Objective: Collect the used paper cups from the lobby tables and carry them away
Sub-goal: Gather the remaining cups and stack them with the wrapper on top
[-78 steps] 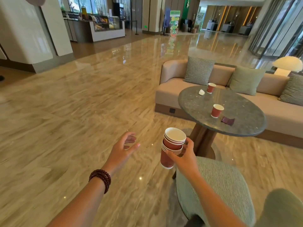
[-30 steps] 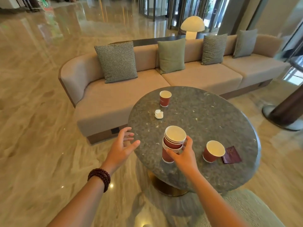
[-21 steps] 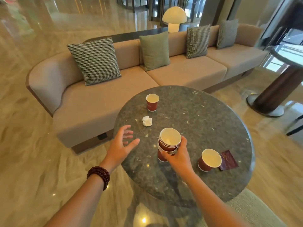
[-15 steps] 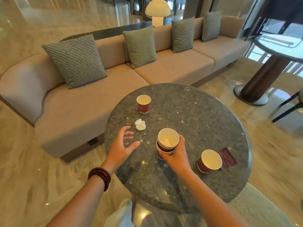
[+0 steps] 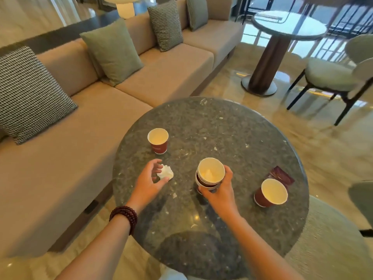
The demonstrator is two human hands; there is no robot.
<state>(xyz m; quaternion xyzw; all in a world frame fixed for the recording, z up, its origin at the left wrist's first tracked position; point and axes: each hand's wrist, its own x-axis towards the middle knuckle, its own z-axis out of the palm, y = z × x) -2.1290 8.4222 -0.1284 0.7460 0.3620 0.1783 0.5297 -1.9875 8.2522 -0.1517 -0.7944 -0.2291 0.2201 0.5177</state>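
Observation:
My right hand (image 5: 221, 191) grips a stack of red paper cups (image 5: 210, 173) over the middle of the round grey stone table (image 5: 232, 138); something white lies inside the top cup. My left hand (image 5: 148, 181) has its fingers curled around a crumpled white tissue (image 5: 166, 172) on the tabletop, thumb and fingertips touching it. One red paper cup (image 5: 158, 140) stands upright beyond the tissue at the table's left. Another red cup (image 5: 271, 192) stands near the right edge.
A dark red packet (image 5: 281, 175) lies beside the right cup. A beige sofa (image 5: 80, 126) with cushions runs behind and left of the table. A second round table (image 5: 286, 23) and a chair (image 5: 333, 75) stand at the back right. A green upholstered seat (image 5: 327, 239) sits at the near right.
I have come right up to the table and the view has swung left. My left hand has reached forward and closed around the tissue. The cup stack stays in my right hand.

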